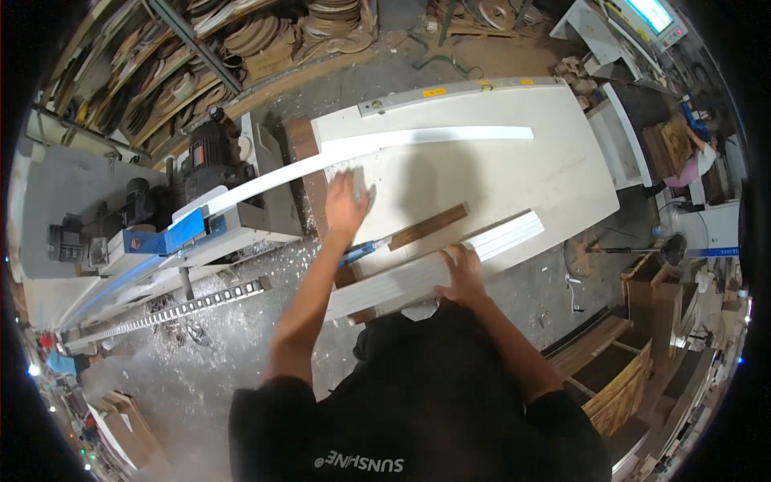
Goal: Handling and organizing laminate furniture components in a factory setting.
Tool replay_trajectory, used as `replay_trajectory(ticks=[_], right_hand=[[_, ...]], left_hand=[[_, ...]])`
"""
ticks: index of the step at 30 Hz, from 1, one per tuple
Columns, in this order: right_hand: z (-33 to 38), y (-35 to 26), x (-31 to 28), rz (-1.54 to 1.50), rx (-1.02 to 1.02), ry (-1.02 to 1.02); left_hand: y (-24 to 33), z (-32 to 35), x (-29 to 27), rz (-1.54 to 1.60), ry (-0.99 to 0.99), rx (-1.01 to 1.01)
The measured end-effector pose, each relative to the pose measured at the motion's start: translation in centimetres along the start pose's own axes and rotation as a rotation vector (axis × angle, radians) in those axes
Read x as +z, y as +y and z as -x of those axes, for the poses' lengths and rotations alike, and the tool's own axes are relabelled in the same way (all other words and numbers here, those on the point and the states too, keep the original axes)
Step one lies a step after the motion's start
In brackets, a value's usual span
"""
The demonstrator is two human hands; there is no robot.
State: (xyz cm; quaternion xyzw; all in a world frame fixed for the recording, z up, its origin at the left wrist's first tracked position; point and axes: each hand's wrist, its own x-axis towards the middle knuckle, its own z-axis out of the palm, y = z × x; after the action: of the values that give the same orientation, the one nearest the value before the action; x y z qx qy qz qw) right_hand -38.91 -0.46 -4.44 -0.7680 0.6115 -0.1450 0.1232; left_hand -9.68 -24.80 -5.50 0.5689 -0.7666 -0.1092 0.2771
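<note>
My left hand [345,205] lies flat with fingers spread on the white worktable [514,173], just below a long white strip [418,138] that runs across the table toward a machine on the left. My right hand [462,273] rests on top of a stack of long white moulding strips [482,245] along the table's near edge. Between the hands lie a brown wooden stick [428,226] and a blue-handled tool [357,253].
A machine with a black motor [210,157] and a blue part [173,235] stands at the left, with a toothed metal rail [189,307] below it. Sawdust covers the floor. Wooden crates [622,377] stand at the right, shelves of coiled edging [249,36] behind.
</note>
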Motion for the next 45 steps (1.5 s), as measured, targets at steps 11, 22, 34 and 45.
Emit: replay_trajectory(ticks=[11, 22, 34, 45], right_hand=[[24.3, 4.3, 1.5, 0.076, 1.094, 0.180], [46.2, -6.5, 9.2, -0.424, 2.044, -0.027], [30.7, 7.0, 1.8, -0.225, 1.394, 0.451], [6.6, 1.2, -8.7, -0.421, 0.553, 0.741]], left_hand=[[-9.7, -17.6, 14.2, -0.257, -0.383, 0.275], [-19.1, -13.9, -1.5, -0.621, -0.706, 0.076], [-9.1, -13.7, 1.6, -0.600, -0.626, 0.303], [6.7, -16.1, -2.8, -0.311, -0.349, 0.229]])
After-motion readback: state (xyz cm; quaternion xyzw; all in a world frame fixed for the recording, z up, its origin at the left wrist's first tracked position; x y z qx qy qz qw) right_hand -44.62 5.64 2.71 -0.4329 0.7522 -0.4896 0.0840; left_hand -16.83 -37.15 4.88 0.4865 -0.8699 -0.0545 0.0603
